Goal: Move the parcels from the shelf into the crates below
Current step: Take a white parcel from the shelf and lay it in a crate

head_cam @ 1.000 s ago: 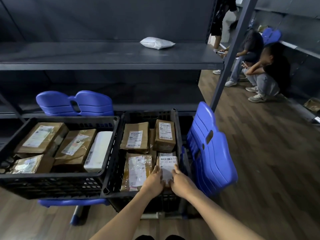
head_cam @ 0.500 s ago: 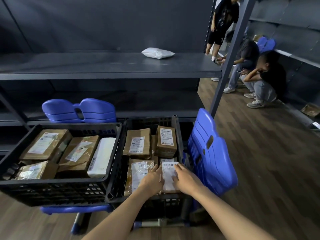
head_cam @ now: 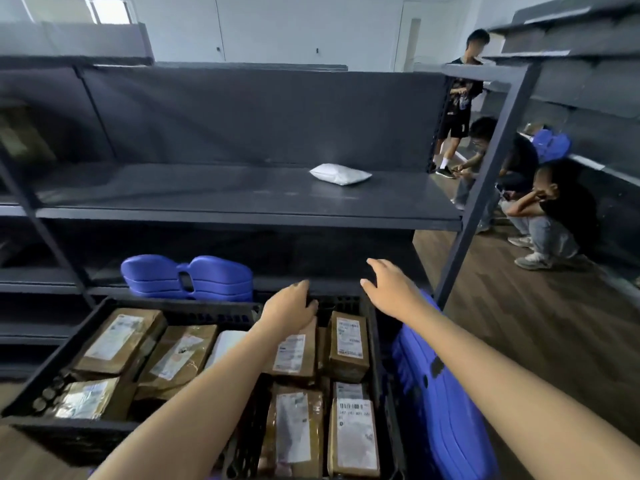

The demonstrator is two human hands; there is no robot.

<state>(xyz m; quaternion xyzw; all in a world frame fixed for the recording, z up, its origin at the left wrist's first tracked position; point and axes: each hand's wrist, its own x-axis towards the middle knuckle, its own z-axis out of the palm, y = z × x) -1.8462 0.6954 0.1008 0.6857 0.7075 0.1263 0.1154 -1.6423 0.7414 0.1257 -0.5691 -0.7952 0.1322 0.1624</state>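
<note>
One white soft parcel point(head_cam: 340, 174) lies alone on the dark grey shelf point(head_cam: 242, 213), right of its middle. Below it stand two black crates. The left crate point(head_cam: 62, 427) holds several brown parcels and a white one. The right crate point(head_cam: 372, 306) holds several brown labelled parcels, among them a small box point(head_cam: 353, 436) at the near right. My left hand point(head_cam: 291, 308) hovers over the far end of the right crate, fingers loosely curled, holding nothing. My right hand point(head_cam: 389, 289) is raised beside it, fingers spread and empty, well below the white parcel.
Blue plastic chair shells sit on the lower shelf point(head_cam: 187, 277) and lean against the right crate point(head_cam: 446, 403). A slanted shelf post point(head_cam: 485, 188) rises at the right. Beyond it one person stands point(head_cam: 460, 98) and two crouch point(head_cam: 540, 209) on the wooden floor.
Both hands have let go of the small labelled box in the right crate and risen forward and up toward the shelf. The view has tilted upward.
</note>
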